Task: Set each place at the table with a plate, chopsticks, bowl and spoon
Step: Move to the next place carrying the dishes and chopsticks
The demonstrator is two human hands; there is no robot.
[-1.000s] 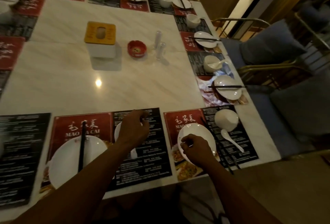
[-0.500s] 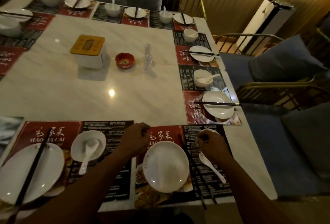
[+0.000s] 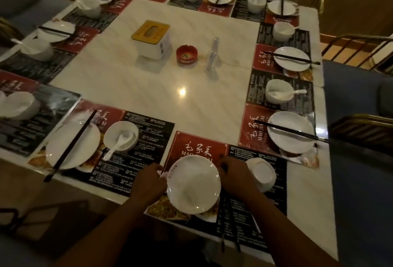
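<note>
A white plate (image 3: 193,184) lies on the red and black placemat (image 3: 197,145) at the near edge. My left hand (image 3: 148,181) holds its left rim with curled fingers. My right hand (image 3: 236,177) grips the right rim, above the far end of the black chopsticks (image 3: 230,234), which lie on the mat right of the plate. A white bowl (image 3: 263,173) sits upside down just right of my right hand. My right arm hides the spoon for this place.
The place to the left has a plate with chopsticks (image 3: 72,143) and a bowl with a spoon (image 3: 121,137). Set places line the right, far and left sides. A tissue box (image 3: 152,39), a red ashtray (image 3: 187,54) and clear shakers (image 3: 212,58) stand mid-table. Chairs surround the table.
My view has swung left and up. My right hand left the bowl and came to the plate's right rim. My left hand slid down to the plate's left rim.
</note>
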